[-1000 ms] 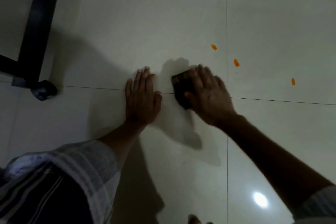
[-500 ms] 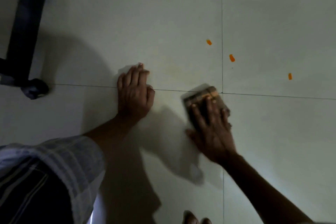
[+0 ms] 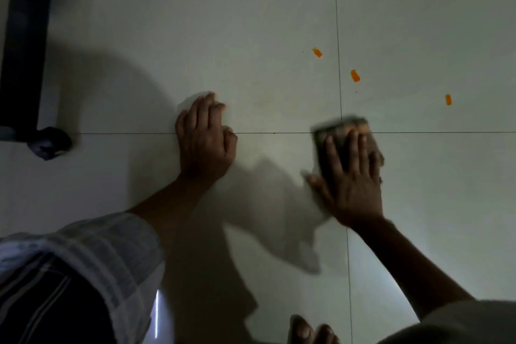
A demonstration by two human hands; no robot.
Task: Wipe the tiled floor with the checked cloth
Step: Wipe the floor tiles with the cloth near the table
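Right hand [image 3: 352,179] lies flat, fingers spread, pressing the checked cloth [image 3: 342,137] onto the tiled floor [image 3: 251,36] at a grout crossing. Left hand [image 3: 205,138] rests open-palmed on the floor, holding nothing.

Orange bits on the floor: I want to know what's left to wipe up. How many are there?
3. One left of the vertical grout line, one just right of it, one farther right. More may hide under the cloth.
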